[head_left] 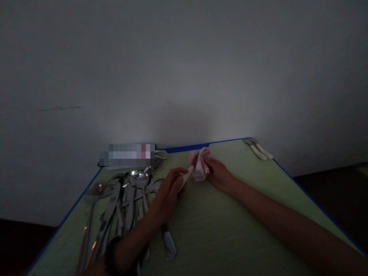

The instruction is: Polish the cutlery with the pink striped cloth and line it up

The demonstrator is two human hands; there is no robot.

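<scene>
left hand [171, 186] gripping a white handle [186, 178], right hand [219, 172] grasping pink cloth [200, 167] (between the two hands)

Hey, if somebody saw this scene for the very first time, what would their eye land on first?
Probably the pink-and-white cloth near the table's far edge, gripped by the right hand, with the pale handle in the left hand right beside it. Next, the shiny heap of cutlery across the left side of the green table, then two white-handled utensils at its far right corner.
</scene>
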